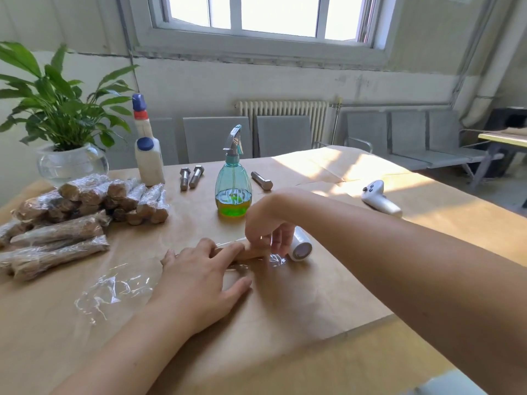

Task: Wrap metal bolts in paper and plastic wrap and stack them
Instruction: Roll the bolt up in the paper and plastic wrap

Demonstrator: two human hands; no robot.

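Observation:
A paper-wrapped bolt (pixel 253 252) lies on the brown paper sheet (pixel 299 303) in the middle of the table. My left hand (pixel 199 277) lies flat over its left part, fingers straight, pressing it down. My right hand (pixel 271 226) comes from above, its fingers curled down onto the bolt's right end, where shiny plastic wrap (pixel 276 259) gathers. The white plastic wrap roll (pixel 299 243) lies just right of that hand. A stack of wrapped bolts (pixel 85 206) sits at the left. Three bare metal bolts (pixel 191 176) (pixel 262 181) lie at the back.
A spray bottle (pixel 232 183) with green liquid stands behind my hands. Two white glue bottles (pixel 148 158) and a potted plant (pixel 62 115) stand at the back left. A white controller (pixel 379 198) lies at the right. A loose piece of plastic wrap (pixel 111 292) lies front left.

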